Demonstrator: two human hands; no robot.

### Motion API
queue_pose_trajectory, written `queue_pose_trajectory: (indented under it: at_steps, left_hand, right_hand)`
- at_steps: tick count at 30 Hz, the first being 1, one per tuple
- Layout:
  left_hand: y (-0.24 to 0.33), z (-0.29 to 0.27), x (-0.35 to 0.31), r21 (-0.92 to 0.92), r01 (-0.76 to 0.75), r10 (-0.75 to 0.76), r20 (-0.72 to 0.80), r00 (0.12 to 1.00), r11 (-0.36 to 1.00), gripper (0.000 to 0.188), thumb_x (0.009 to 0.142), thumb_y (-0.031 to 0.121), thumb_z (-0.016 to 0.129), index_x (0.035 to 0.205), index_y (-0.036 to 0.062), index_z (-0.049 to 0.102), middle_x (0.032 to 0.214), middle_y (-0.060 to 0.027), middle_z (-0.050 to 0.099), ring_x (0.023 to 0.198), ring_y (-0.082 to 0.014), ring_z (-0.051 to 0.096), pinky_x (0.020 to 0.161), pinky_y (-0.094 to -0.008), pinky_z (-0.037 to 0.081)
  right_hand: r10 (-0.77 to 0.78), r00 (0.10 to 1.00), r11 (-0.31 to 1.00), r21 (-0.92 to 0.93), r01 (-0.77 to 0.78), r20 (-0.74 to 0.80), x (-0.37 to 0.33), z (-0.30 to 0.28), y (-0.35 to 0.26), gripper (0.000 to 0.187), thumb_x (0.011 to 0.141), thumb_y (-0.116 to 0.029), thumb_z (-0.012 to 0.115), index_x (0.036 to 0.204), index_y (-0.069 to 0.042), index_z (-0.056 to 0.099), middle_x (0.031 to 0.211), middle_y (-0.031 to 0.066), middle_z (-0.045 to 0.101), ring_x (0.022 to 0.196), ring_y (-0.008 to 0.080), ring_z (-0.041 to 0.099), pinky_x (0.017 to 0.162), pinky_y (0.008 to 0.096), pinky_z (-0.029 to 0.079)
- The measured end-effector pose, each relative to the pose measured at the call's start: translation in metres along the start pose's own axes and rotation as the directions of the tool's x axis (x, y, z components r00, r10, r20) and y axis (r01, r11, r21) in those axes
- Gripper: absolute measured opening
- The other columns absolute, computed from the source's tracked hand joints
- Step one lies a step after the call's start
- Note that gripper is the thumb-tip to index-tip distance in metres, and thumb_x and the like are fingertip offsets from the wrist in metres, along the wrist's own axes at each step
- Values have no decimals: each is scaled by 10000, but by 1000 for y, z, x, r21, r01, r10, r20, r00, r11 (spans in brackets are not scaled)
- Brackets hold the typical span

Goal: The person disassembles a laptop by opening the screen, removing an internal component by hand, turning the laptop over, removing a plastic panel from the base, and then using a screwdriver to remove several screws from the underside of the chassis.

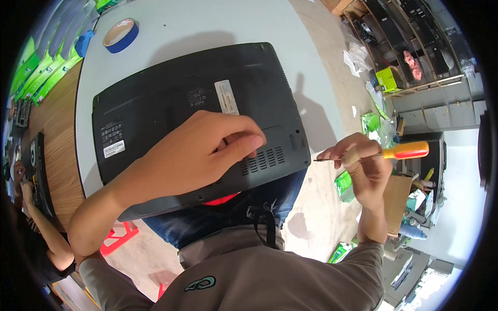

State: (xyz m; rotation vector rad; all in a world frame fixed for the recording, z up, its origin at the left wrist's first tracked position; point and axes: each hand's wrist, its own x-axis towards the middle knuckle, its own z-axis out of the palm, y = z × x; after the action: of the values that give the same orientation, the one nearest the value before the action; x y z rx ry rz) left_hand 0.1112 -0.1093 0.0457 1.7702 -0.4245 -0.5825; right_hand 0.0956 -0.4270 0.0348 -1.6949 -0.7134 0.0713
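Note:
A black laptop [150, 98] lies upside down, its underside with vents, labels and screw holes facing up; its near edge reaches over the table edge toward my lap. Over the laptop's near right part is my left hand [207, 142], fingers curled in and thumb against them; whatever they may pinch is hidden. Off the laptop's right corner, my right hand [365, 166] grips a screwdriver [407, 151] with a yellow and red handle. Its thin shaft runs between my fingers, the tip pointing left toward the laptop's corner, apart from it.
The laptop rests on a pale table [207, 23] with a roll of blue tape [120, 35] at its far left. Green and grey packages [52, 62] are stacked beyond. At far left, another person's arm [44, 223] is near a dark device [39, 171]. Shelving [404, 46] stands right.

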Motion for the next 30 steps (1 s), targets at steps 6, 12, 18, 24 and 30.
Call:
queue_pose_trajectory:
  at_steps: [6,12,18,24,30]
  left_hand:
    - [-11,-2,-8,11,16,-15,-18,1000,1000,230,1030,135,563,1112,-56,662,927,-111,700,848,-144,662,787,-276,533]
    - [-26,-5,-13,-101,-44,40,-38,998,994,237,1045,143,548,1143,-49,648,961,-101,697,875,-140,662,824,-280,536]
    - [-24,-4,-13,-74,-29,26,-40,999,997,242,1050,152,543,1141,-46,650,947,-95,694,874,-131,658,817,-278,538]
    - [-13,11,7,168,-265,286,-110,952,949,198,986,116,629,1143,1,663,1027,-113,638,864,-168,662,799,-282,539]
    - [57,85,58,141,-791,798,-224,560,595,231,851,57,692,1064,-9,630,1066,-149,545,1011,-293,601,860,-355,537]
  right_hand:
    - [108,990,960,-270,-79,93,-4,11,-2,55,991,64,536,973,13,547,979,165,596,915,257,696,855,391,592]
    - [131,983,939,-333,-82,129,-4,14,-2,78,978,82,537,973,4,544,984,160,597,915,262,696,847,381,592]
    - [79,995,936,-349,-54,59,-5,16,0,134,926,116,582,974,-10,583,950,127,633,874,241,680,739,329,551]
    - [59,998,913,-405,-42,30,-14,18,14,71,918,71,637,957,13,623,903,138,652,836,244,681,719,326,543]
    - [-12,1000,863,-506,0,-20,-41,16,28,379,886,-86,727,1225,-13,575,1153,180,633,1058,248,635,909,384,494]
